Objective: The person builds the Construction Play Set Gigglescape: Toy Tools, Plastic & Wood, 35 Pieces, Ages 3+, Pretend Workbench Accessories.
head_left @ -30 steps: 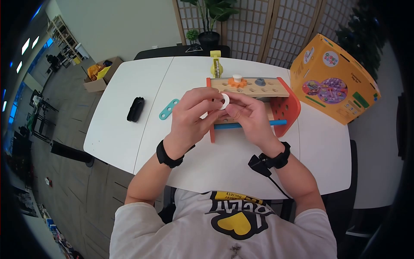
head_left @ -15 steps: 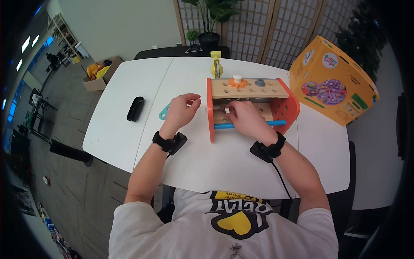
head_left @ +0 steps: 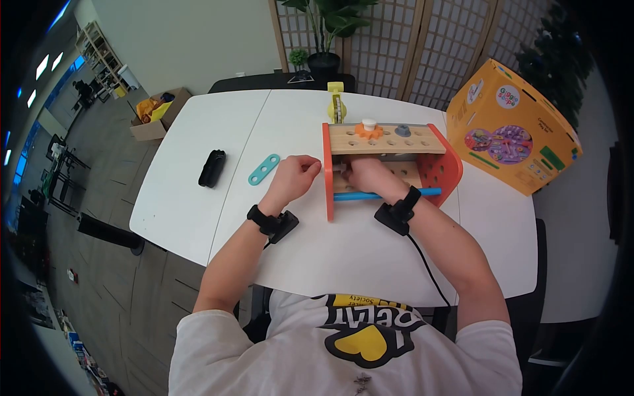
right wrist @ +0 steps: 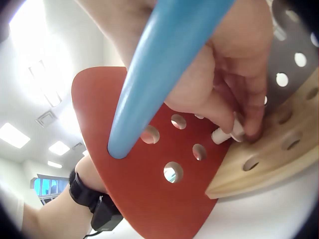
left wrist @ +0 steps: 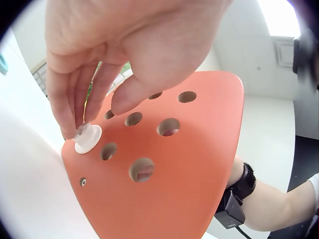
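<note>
Inside the toy workbench's red-orange frame, my right hand (head_left: 371, 177) reaches over the blue rod (right wrist: 164, 64). Its thumb and fingers pinch a white nut (right wrist: 238, 128) at the end of a white threaded bolt (right wrist: 219, 136), which sticks through the side panel (right wrist: 169, 149). Outside that panel is my left hand (head_left: 292, 179). In the left wrist view its fingertips touch the bolt's round white head (left wrist: 88, 139), low on the holed panel, while the thumb stays apart from it. The head view hides most of the right fingers under the wooden top (head_left: 389, 142).
An orange gear (head_left: 368, 131) with a white peg and a grey piece (head_left: 403, 131) sit on the wooden top. To the left lie a turquoise holed strip (head_left: 264, 169) and a black case (head_left: 212, 168). A yellow-green toy (head_left: 336, 105) and an orange box (head_left: 515, 129) stand behind.
Both hands were together holding a white ring in front of the workbench. They separated: the right went inside the frame with the white piece, the left moved to the panel's outer side.
</note>
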